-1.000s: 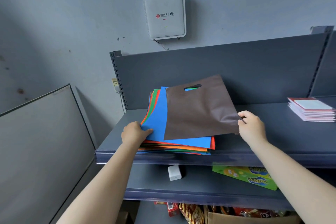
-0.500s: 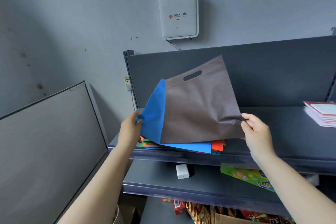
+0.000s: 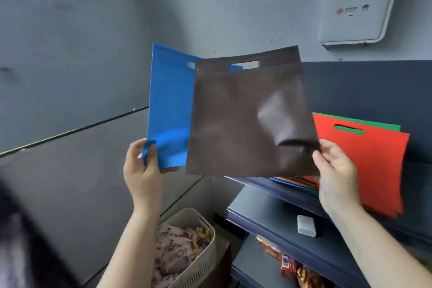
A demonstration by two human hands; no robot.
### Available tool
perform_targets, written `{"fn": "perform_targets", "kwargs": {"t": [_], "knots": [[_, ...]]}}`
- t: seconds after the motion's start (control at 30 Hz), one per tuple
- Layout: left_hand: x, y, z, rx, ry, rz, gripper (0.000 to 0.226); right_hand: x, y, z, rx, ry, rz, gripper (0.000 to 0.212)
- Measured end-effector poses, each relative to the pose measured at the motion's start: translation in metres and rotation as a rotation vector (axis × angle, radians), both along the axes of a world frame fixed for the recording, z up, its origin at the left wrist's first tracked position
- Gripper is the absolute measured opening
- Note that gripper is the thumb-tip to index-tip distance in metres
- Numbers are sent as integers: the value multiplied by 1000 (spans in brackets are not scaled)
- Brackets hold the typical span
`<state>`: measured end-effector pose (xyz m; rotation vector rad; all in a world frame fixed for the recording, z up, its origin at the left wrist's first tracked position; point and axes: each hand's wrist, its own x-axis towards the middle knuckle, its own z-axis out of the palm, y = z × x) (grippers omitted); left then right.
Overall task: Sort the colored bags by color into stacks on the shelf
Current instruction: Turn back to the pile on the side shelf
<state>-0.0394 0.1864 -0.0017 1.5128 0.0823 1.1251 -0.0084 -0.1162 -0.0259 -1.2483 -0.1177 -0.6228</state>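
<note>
The sorting looks barely begun. The left hand (image 3: 142, 170) pinches the lower corner of a blue bag (image 3: 169, 110), thumb curled over its edge, and the right hand (image 3: 336, 170) pinches the lower right corner of a brown bag (image 3: 247, 121); both bags hang upright in the air, off to the left of the shelf (image 3: 374, 89), the brown one overlapping the blue. Neither has been laid down in a place of its own. On the shelf an orange-red bag (image 3: 364, 166) droops over the front edge with a green bag (image 3: 374, 124) under it, and the edges of further blue and orange bags show in the mixed pile (image 3: 294, 182) beneath. No single-colour stack is visible on the part of the shelf in view, so I judge nearly all the bags remain to be separated.
</note>
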Motion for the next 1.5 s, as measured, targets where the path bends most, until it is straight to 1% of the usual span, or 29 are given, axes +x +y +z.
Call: {"fn": "perform_targets", "kwargs": {"t": [0.07,0.1,0.17,0.23,0.27,0.37,0.47,0.57,0.67,0.7,0.77,0.87,1.0,1.1,1.2,1.27,1.3,1.4,1.5], "knots": [[-26,28,5,48,-56,148,25,4,36,3,45,-7,94,39],[-40,41,8,69,-73,213,27,6,54,3,66,3,148,38],[-67,67,12,110,-105,317,20,8,94,2,64,45,279,33],[-96,94,14,173,-133,445,10,5,137,0,6,87,408,30],[-112,107,15,188,-148,502,11,1,158,-1,-14,95,460,29],[-165,144,19,157,-179,626,27,-19,218,-1,-24,88,607,27],[-222,177,17,102,-178,745,25,-49,272,2,19,62,793,28],[-279,202,12,18,-167,834,20,-84,320,5,70,88,968,25],[-326,214,9,-7,-183,917,28,-117,359,2,61,102,1055,25],[-340,217,7,-7,-175,946,30,-127,369,1,44,99,1064,26],[-366,226,-1,19,-102,1031,26,-145,389,-4,2,88,1056,28],[-398,238,-19,34,20,1127,11,-160,411,-13,-80,57,1016,30],[-424,239,-43,16,112,1189,13,-169,422,-24,-244,33,965,30],[-441,229,-57,37,194,1237,18,-167,421,-33,-406,58,905,22],[-455,212,-62,57,265,1268,19,-163,418,-38,-655,40,817,19],[-465,200,-62,78,295,1289,20,-163,416,-39,-814,6,764,23],[-470,195,-61,83,307,1299,21,-163,415,-38,-853,3,754,25],[-489,184,-60,89,314,1345,22,-165,412,-34,-917,30,749,32],[-511,176,-57,47,253,1385,21,-173,407,-29,-990,3,735,45]]}}
